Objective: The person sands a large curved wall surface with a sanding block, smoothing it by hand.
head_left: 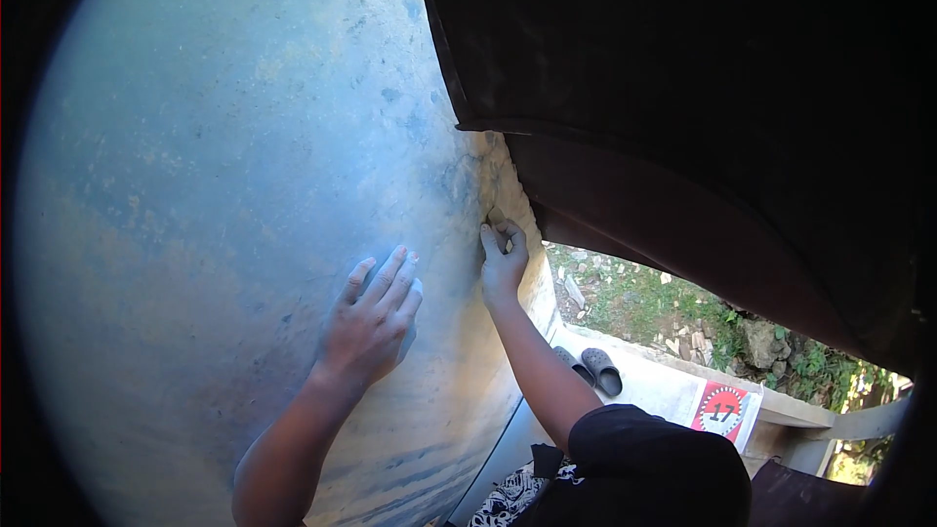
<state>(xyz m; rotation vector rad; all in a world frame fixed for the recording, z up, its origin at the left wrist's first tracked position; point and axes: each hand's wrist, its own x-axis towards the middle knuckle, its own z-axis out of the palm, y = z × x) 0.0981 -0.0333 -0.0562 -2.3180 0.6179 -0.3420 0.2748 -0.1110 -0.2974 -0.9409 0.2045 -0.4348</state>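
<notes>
A worn wall (234, 185) with pale blue and yellowish patches fills the left of the view. My left hand (376, 317) lies against it, its fingers stretched out and a little apart, holding nothing. To the right, close to the wall's edge, my right hand (504, 263) is closed in a pinch. From its fingertips a small, flat, olive-brown piece (497, 216) sticks out against the wall; what kind of thing it is cannot be made out. Whitish dust seems to cover the fingers of both hands. Rough, chipped patches show on the wall around the right hand.
A dark cloth or sheet (683, 107) hangs over the upper right, its corner near the wall's edge. Below, grey clogs (601, 371) stand on a white ledge beside a red and white card (722, 412) marked 17. Grass and stones (644, 303) lie beyond.
</notes>
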